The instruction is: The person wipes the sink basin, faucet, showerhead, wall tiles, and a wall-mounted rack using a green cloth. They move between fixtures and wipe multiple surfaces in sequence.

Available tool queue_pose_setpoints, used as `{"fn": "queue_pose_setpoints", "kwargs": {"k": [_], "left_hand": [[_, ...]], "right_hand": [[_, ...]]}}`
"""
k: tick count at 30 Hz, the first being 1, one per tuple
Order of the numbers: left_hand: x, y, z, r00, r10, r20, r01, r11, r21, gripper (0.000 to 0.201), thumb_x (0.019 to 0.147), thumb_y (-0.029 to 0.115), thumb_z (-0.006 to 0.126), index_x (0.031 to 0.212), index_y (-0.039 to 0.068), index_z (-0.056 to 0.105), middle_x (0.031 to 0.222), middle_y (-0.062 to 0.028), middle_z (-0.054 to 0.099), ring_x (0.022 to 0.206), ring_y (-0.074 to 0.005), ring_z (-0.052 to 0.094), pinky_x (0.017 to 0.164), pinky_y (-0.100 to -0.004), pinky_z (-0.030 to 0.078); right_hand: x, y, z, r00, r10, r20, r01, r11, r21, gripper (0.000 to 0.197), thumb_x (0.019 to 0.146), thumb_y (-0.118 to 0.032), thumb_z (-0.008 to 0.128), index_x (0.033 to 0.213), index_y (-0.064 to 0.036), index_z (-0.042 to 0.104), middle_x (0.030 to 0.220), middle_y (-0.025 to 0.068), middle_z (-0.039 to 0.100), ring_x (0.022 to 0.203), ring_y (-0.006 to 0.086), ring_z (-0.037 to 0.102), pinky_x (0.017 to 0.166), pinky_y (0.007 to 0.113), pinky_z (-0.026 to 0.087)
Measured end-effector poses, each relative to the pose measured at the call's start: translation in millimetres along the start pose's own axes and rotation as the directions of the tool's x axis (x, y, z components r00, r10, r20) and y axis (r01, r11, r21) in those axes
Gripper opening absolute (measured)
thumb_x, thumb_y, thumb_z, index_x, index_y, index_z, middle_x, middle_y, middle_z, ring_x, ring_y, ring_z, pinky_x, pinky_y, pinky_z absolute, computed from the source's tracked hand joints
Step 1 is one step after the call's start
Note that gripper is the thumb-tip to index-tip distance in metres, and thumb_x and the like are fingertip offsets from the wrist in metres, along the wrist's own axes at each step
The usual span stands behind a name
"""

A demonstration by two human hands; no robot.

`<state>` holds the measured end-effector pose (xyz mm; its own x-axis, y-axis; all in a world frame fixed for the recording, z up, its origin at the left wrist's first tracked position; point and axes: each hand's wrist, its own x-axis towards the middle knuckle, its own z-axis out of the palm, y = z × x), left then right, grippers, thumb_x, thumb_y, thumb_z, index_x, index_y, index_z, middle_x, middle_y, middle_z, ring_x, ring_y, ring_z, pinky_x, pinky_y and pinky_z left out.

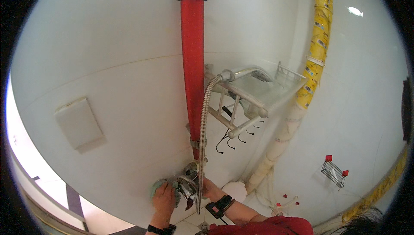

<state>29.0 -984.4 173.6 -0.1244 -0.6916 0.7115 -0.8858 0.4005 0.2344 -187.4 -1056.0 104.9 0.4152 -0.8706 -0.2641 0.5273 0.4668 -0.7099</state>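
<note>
My left hand (164, 197) is closed on a grey-green cloth (158, 186), pressed to the white wall just left of a chrome mixer tap (186, 187). Part of the cloth reaches the tap's left side. On the tap's other side is my right hand (209, 189), close against the fitting. The metal shower hose (204, 127) crosses in front of it, and its fingers are hidden. This hose runs up from near the tap to a shower head (261, 75).
A red-wrapped vertical pipe (192, 53) rises above the tap. Right of it, a glass shelf (269, 91) with a rail and hooks juts out. A yellow-wrapped pipe (318, 41) runs down the corner. A wire rack (333, 173) hangs on the right wall; a white cover plate (79, 123) is at left.
</note>
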Motion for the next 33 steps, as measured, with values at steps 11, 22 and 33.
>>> {"fn": "queue_pose_setpoints", "kwargs": {"k": [11,22,33], "left_hand": [[-19.7,22.1,16.9,0.831,-0.498,-0.248,0.384,0.836,-0.392,0.025,0.076,0.004,0.063,0.098,0.0,0.054,0.099,-0.0172,0.056,0.089,-0.0301,0.056,0.081,-0.0363,0.045],[-22.8,16.4,37.2,0.324,-0.881,0.345,0.257,-0.269,-0.928,0.032,0.083,0.009,0.06,0.111,0.001,0.047,0.109,-0.0122,0.05,0.097,-0.0246,0.052,0.084,-0.0351,0.045],[-27.4,13.2,26.8,0.558,-0.372,0.742,0.026,-0.886,-0.463,0.039,0.091,0.034,0.04,0.114,0.005,0.052,0.116,-0.0122,0.055,0.106,-0.0295,0.052,0.088,-0.0449,0.044]], "right_hand": [[20.7,-4.2,-3.4,0.96,0.12,0.252,-0.214,0.896,0.389,0.044,0.089,-0.03,0.057,0.128,-0.0154,0.046,0.109,0.0056,0.055,0.097,0.0169,0.053,0.078,0.029,0.048],[16.5,-1.4,-6.3,0.959,-0.021,0.282,-0.033,0.982,0.186,0.047,0.087,-0.012,0.058,0.13,-0.0121,0.041,0.12,0.0068,0.05,0.104,0.0175,0.052,0.086,0.034,0.048],[-8.8,-12.1,15.3,0.895,-0.323,0.308,0.439,0.76,-0.479,0.032,0.09,-0.031,0.054,0.115,-0.011,0.053,0.107,0.0036,0.057,0.092,0.0162,0.056,0.074,0.027,0.049]]}}
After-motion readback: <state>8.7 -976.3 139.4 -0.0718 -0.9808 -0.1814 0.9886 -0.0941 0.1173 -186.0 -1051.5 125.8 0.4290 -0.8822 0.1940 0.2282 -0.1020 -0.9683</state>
